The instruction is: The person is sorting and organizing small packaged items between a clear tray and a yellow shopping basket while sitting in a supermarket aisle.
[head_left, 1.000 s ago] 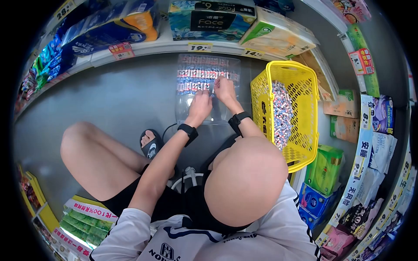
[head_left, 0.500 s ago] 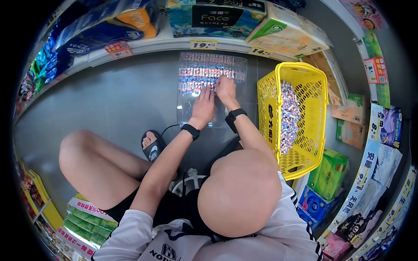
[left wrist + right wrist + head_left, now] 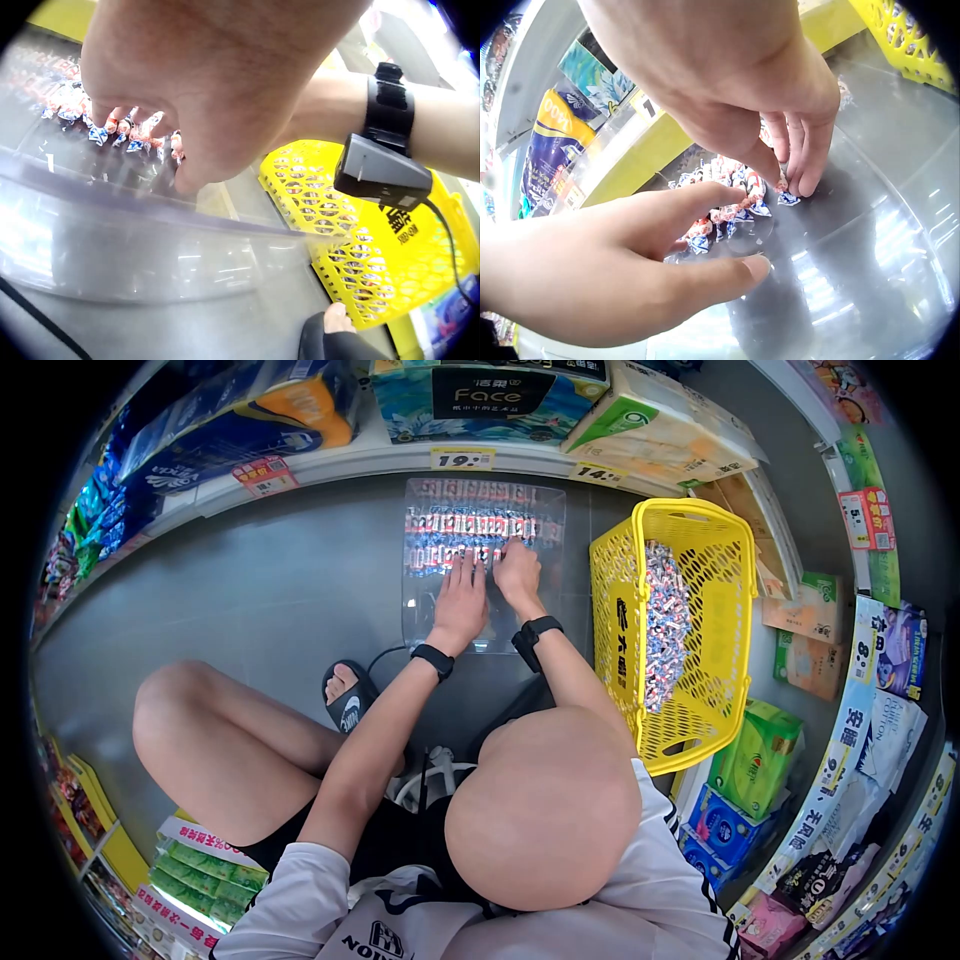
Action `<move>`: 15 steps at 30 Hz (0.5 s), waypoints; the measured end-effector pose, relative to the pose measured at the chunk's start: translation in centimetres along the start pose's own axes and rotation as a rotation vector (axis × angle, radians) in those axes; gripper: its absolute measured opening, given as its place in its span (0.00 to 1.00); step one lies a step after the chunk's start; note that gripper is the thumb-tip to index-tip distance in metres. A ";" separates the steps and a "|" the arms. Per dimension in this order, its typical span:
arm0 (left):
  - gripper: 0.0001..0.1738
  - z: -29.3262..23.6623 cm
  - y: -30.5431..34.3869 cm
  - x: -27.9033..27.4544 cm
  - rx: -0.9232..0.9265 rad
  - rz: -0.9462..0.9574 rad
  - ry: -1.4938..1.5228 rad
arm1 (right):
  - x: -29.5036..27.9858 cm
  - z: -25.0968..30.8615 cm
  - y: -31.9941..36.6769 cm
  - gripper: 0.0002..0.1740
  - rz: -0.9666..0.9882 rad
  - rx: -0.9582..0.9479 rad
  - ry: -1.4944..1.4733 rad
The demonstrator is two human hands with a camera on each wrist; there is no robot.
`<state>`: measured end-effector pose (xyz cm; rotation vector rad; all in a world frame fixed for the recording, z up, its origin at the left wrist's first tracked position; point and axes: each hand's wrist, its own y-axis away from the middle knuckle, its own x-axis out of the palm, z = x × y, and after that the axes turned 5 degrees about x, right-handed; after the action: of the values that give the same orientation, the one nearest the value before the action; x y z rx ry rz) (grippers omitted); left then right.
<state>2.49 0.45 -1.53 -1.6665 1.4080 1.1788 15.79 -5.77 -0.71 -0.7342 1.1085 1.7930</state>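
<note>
A clear plastic box (image 3: 425,622) stands on the floor, with rows of small wrapped candies (image 3: 455,523) in red, white and blue wrappers lined up inside. My left hand (image 3: 462,602) reaches in over the front row, its fingers extended on the candies. Seen from the right wrist, the left thumb and index finger are spread apart beside the row. My right hand (image 3: 520,574) is at the right end of that row. It pinches one wrapped candy (image 3: 787,199) low over the box bottom between thumb and fingertips.
A yellow basket (image 3: 625,660) holding a heap of similar candies stands right of the box. Behind is a shelf edge (image 3: 340,468) with tissue packs (image 3: 485,410); more packs (image 3: 755,760) line the right side. My bent knees are on both sides.
My left hand has flattened, its fingers stretching forward along the front row. The right hand has shifted slightly down toward the row's right end. The head view has turned a little.
</note>
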 end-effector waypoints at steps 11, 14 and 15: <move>0.39 -0.2 0.1 -0.5 0.014 -0.057 -0.030 | -1.2 1.0 1.6 0.14 0.030 -0.058 -0.077; 0.40 -0.7 0.0 -1.3 -0.026 -0.043 -0.056 | -1.4 1.1 2.2 0.14 0.017 -0.043 -0.063; 0.40 -0.7 0.1 -1.3 -0.057 -0.020 -0.072 | -1.2 0.9 2.1 0.14 0.024 -0.048 -0.075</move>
<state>2.57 0.29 -0.10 -1.6571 1.3218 1.2657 14.46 -5.85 1.47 -0.6787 1.0315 1.8578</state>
